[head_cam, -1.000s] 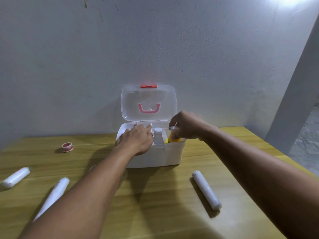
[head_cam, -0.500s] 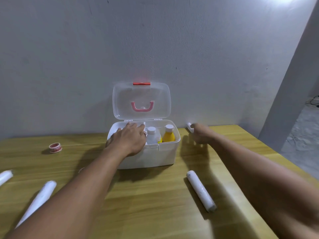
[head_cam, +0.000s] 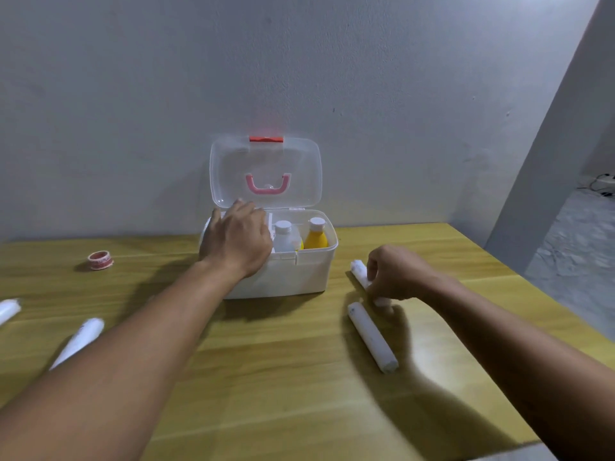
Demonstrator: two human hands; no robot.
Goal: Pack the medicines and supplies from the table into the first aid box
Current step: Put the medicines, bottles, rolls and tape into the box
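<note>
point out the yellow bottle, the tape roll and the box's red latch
yellow bottle (head_cam: 315, 240), head view, on its yellow body
tape roll (head_cam: 100, 260), head view, on its outer side
red latch (head_cam: 266, 139), head view, on the latch's middle

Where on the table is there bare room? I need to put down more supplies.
Free: the near middle, between the left forearm and the lying roll; also between the tape and the box. Crowded: right of the box, where the right hand grips another roll.

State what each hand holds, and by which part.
Right hand grips a white roll around its near end; left hand rests on the box, holding nothing visible.
</note>
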